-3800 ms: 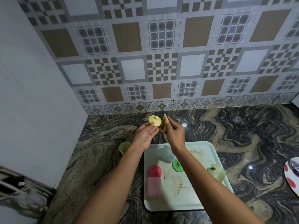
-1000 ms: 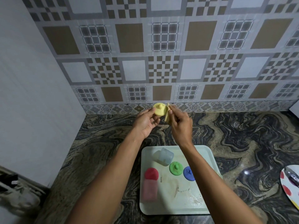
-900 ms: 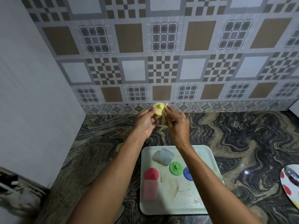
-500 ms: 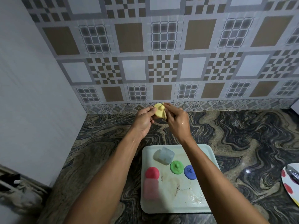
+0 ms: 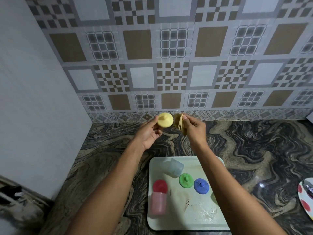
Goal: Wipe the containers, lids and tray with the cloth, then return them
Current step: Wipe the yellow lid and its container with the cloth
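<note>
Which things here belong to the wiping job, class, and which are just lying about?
Job in hand: yellow lid, cloth, tray, clear container, pink container, red lid, green lid, blue lid.
Lying about: spotted plate at the right edge.

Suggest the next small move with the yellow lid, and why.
Probably bring the cloth onto the knobbed top of the yellow lid and rub: the left hand holds the lid up, the right hand pinches the cloth just beside it.
</note>
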